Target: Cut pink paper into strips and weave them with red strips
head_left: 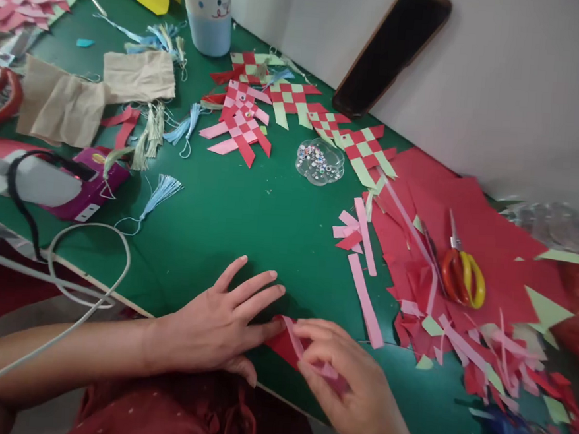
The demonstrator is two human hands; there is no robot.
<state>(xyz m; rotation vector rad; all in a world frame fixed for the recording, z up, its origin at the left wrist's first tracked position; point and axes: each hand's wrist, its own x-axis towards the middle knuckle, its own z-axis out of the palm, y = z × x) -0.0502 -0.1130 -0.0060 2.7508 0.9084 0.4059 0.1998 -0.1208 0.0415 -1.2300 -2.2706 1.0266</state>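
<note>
Near the front edge of the green table, my left hand (227, 318) lies with its fingers spread, one fingertip pressing on a red paper strip (284, 346). My right hand (342, 379) is closed, pinching a pink paper strip (297, 340) that lies along the red one. Part of both strips is hidden under my fingers. To the right of my hands lie loose pink strips (364, 301). Farther back are woven paper fish (243, 131) in red with pink or light green, beside a clear dish of small beads or eyes (320, 161).
Scissors (461, 275) rest on red paper sheets (505, 258) at right, above a heap of paper scraps (488, 356). A phone (393, 52) leans against the wall. Tassels (154, 201), cloth pouches (66, 105), a purple device (93, 183) and a white cable (128, 258) occupy the left.
</note>
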